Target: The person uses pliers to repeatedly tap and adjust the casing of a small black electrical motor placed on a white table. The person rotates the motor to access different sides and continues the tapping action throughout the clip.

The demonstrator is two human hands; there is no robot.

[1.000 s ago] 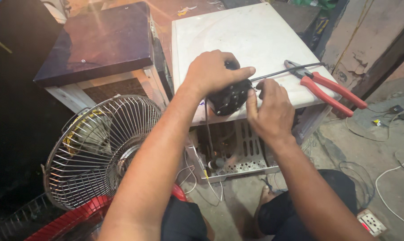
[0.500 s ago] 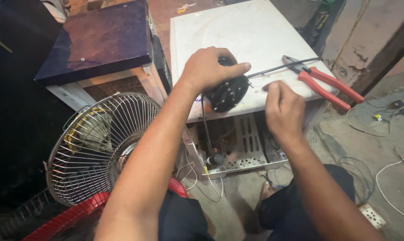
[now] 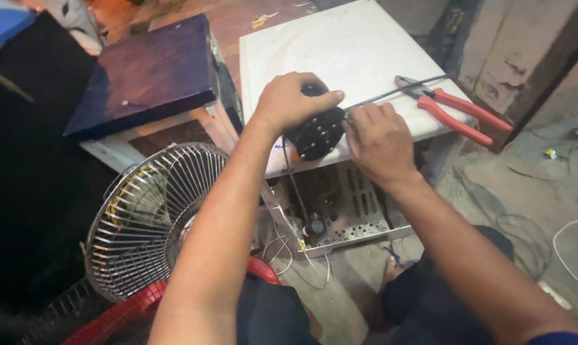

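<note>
Left hand grasps the black motor housing at the white table edge; right hand fingers pinch its thin rod; a slackened grip risks dropping it

White table top: flat square slab, worn and scuffed; carries red-handled pliers near its right edge, a dark thin rod just beside them, and a black round motor housing at its front edge.
Dark wooden stool: stands left of the slab, top bare.
Floor: concrete; white cable and wire fan guard rest there.
</note>
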